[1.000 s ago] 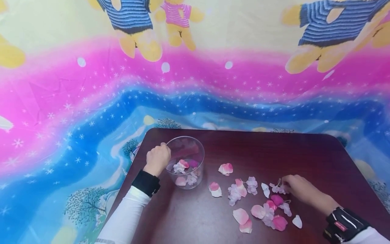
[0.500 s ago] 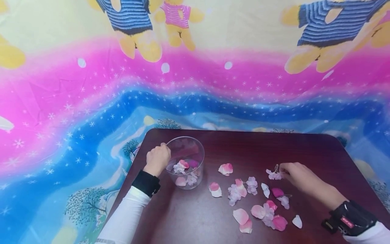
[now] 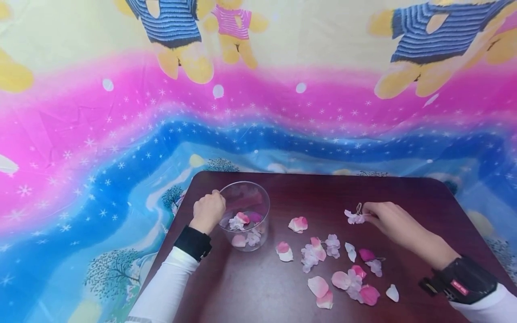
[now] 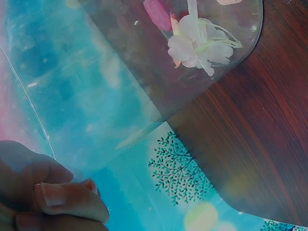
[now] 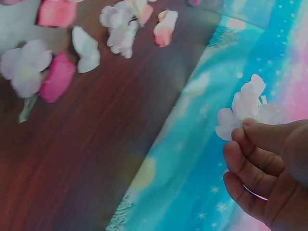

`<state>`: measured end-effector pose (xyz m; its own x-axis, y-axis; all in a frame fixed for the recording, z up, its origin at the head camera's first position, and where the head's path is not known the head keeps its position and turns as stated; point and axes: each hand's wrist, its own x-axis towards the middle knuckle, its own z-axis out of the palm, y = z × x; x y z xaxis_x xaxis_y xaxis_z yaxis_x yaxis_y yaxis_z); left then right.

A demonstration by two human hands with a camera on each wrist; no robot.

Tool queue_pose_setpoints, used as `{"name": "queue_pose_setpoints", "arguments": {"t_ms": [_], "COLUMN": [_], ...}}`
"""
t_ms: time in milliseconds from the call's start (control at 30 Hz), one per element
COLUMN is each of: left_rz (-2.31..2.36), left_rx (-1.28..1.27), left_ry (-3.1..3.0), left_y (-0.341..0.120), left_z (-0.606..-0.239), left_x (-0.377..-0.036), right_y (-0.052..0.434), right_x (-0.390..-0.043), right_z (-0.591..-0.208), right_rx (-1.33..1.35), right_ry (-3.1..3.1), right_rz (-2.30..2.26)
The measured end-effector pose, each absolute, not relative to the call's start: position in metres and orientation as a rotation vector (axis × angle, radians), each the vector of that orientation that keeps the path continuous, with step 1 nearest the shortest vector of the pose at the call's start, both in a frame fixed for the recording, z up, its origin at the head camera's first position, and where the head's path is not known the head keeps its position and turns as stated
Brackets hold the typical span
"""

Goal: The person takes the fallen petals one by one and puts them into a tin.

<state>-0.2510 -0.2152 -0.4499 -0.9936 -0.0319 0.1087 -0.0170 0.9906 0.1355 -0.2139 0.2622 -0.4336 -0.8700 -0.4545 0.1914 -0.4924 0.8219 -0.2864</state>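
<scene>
My left hand [image 3: 208,211] grips the rim of a clear round container [image 3: 264,224] at the table's left side. Inside the container lie pink petals and pale blossoms, among them a white flower [image 4: 192,45] in the left wrist view. Between thumb and forefinger, my right hand [image 3: 389,220] pinches a pale pink artificial flower [image 3: 354,217] with a thin looped stem, held above the table's right half. The right wrist view shows that flower [image 5: 243,106] upside close, its petals spread beyond the fingertips. The other fingers of that hand curl loosely.
Loose petals and blossoms lie scattered over the dark wooden table [image 3: 242,291], including a magenta petal [image 3: 366,255], a white petal [image 3: 392,293] and a pink-and-white petal [image 3: 298,224]. A printed cloth backdrop [image 3: 258,103] hangs behind the table's far edge.
My right hand has lifted the pale flower off the table and carried it up and to the left. The left hand and the container have stayed in place.
</scene>
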Motion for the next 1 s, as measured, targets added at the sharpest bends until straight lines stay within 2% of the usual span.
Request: {"name": "queue_pose_setpoints", "arguments": {"t_ms": [1000], "left_rz": [-0.218], "left_rx": [0.033], "left_ry": [-3.004], "left_y": [-0.214], "left_z": [-0.450], "left_x": [-0.251], "right_y": [0.141], "right_x": [-0.250], "right_z": [-0.392], "right_rx": [0.927], "right_ry": [-2.669], "right_rz": [0.689]}}
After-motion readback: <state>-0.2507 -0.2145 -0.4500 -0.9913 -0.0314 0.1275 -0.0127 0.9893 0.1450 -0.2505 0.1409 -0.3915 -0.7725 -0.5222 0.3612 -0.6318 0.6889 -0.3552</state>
